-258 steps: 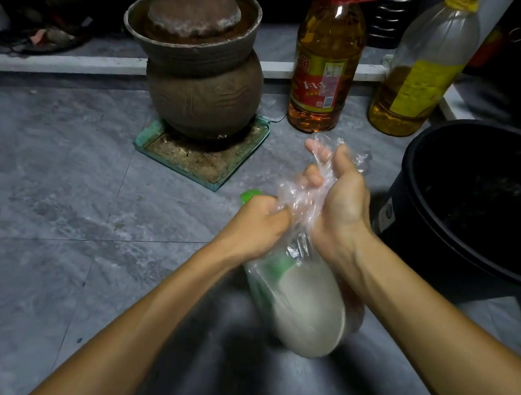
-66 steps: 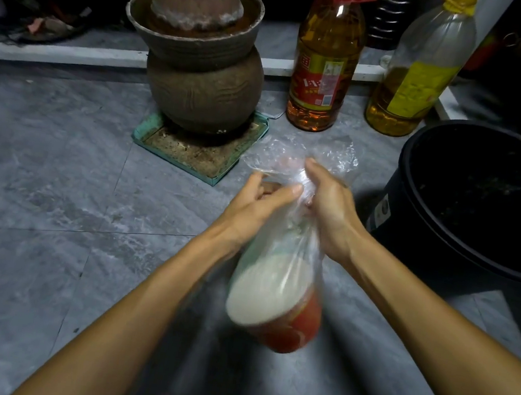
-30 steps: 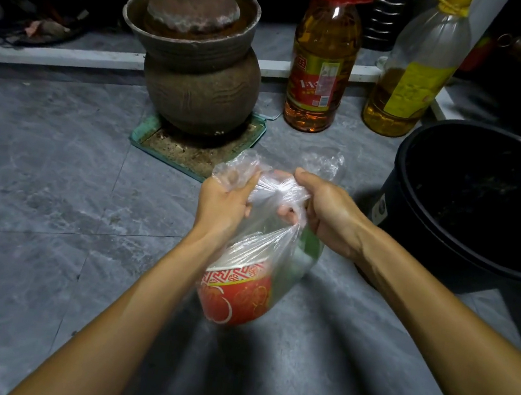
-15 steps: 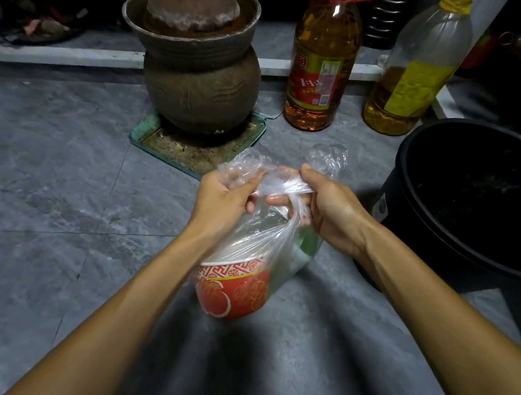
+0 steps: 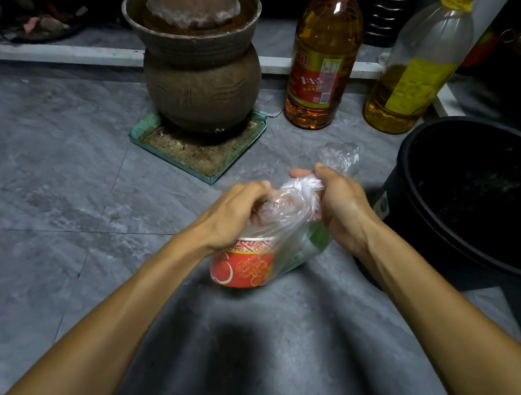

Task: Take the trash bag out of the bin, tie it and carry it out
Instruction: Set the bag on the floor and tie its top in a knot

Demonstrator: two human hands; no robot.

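1. At the far left a clay jar (image 5: 200,91) stands on a green tray (image 5: 188,155); neither belongs to the job.
2. The left hand (image 5: 233,217) curls its fingers tight round one gathered end of the bag's neck.
3. The bag (image 5: 290,214), clear plastic, is out of the bin and hangs low between the hands; whether it rests on the floor (image 5: 42,170) I cannot tell; a red cup (image 5: 244,266) with a gold pattern shows through it, with no words legible.
4. The right hand (image 5: 341,207) grips the other end in a fist; a loose tuft of plastic pokes out beyond it.
5. Removal looks done; the tying seems under way, with the knot being drawn snug; carrying out remains.
6. The oil bottle (image 5: 322,57) has a red label, its writing too blurred to read; the second bottle (image 5: 412,74) has a yellow label, also unreadable.
7. The black bin (image 5: 405,156) stands just right of the right hand, unlined; its small white sticker is illegible.
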